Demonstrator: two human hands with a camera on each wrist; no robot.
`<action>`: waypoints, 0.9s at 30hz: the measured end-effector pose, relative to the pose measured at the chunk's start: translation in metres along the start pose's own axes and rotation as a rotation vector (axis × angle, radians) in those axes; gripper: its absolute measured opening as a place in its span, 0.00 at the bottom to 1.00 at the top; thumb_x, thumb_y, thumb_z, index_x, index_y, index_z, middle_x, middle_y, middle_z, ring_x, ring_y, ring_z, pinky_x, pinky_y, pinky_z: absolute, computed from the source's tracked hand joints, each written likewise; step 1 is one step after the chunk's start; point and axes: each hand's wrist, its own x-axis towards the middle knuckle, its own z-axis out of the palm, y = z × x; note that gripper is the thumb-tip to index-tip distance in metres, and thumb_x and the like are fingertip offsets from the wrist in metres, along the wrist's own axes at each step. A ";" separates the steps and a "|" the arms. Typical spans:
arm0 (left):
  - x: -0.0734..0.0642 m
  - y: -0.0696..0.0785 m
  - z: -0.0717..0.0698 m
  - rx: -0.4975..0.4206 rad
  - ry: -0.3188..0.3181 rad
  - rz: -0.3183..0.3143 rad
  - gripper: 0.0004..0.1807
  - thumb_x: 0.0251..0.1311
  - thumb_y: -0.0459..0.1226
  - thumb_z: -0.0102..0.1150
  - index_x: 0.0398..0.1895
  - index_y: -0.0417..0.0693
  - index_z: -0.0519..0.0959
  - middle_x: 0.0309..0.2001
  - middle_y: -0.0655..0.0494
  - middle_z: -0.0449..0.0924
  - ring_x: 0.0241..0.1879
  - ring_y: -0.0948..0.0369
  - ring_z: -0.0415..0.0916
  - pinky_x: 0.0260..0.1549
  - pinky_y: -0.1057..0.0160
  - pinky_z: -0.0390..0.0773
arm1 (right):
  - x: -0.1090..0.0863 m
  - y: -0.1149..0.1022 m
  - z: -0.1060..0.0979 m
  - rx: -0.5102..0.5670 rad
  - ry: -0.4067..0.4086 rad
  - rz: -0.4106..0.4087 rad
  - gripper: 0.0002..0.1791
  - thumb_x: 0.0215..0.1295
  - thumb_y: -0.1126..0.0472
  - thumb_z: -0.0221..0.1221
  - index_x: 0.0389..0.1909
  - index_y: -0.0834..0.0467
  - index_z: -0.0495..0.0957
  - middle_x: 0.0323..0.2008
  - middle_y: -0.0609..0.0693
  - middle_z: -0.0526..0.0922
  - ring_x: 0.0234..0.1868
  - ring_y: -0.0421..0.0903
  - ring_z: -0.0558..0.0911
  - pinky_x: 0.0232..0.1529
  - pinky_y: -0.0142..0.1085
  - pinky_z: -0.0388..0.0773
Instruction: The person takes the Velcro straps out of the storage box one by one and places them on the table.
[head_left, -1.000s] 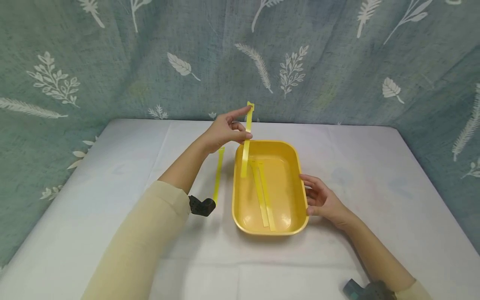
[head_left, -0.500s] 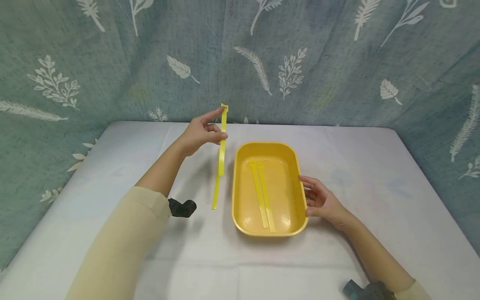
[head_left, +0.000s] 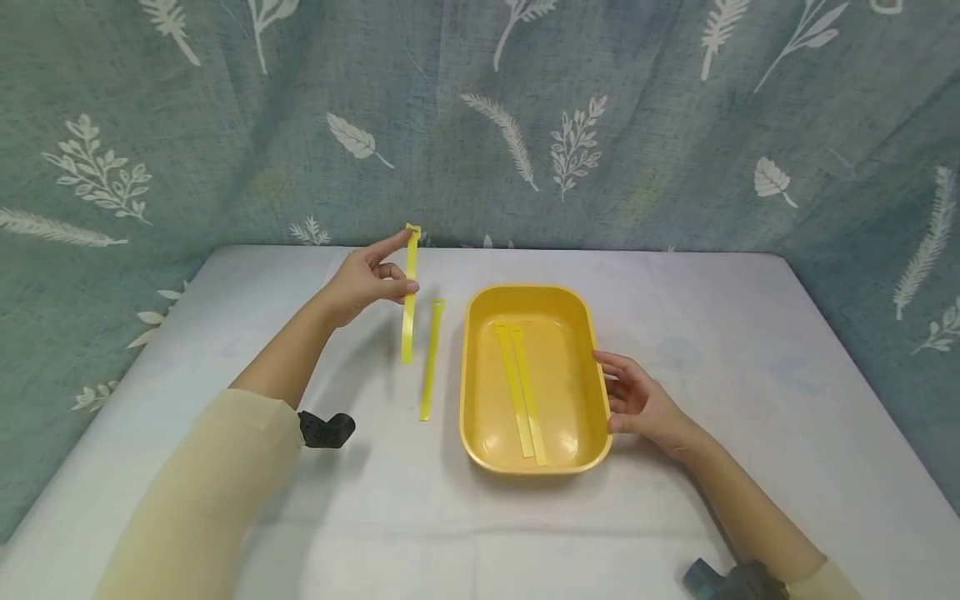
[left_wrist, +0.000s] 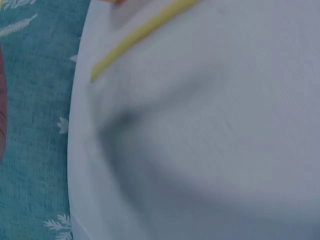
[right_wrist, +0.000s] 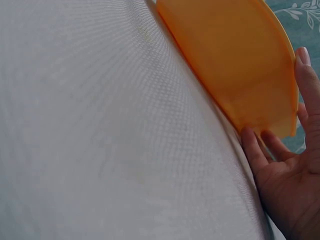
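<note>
One thin, flat yellow strip (head_left: 407, 329) with a wider end hangs in the air, left of the deep yellow plastic tub (head_left: 564, 375). It looks light, smooth and bendy, so a soft pinch near the wide end should work. Its long way runs nearly straight up and down, wide end on top. The left hand (head_left: 362, 283) pinches it; the right hand (head_left: 645, 404), fingers loose, touches the tub.
</note>
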 end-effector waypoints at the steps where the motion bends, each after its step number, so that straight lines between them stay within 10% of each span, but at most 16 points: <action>1: -0.002 -0.002 -0.001 0.012 -0.001 -0.008 0.46 0.54 0.29 0.65 0.73 0.61 0.55 0.27 0.58 0.81 0.29 0.64 0.78 0.34 0.65 0.81 | 0.000 0.001 0.000 0.000 0.002 0.003 0.43 0.59 0.61 0.64 0.70 0.63 0.51 0.67 0.62 0.59 0.58 0.46 0.73 0.52 0.35 0.77; 27: -0.031 -0.052 -0.004 0.049 -0.013 0.013 0.48 0.53 0.31 0.67 0.74 0.55 0.51 0.26 0.60 0.80 0.27 0.63 0.77 0.34 0.63 0.82 | 0.000 -0.001 -0.001 -0.016 0.011 0.023 0.42 0.59 0.62 0.64 0.71 0.60 0.53 0.67 0.57 0.61 0.58 0.45 0.74 0.53 0.35 0.76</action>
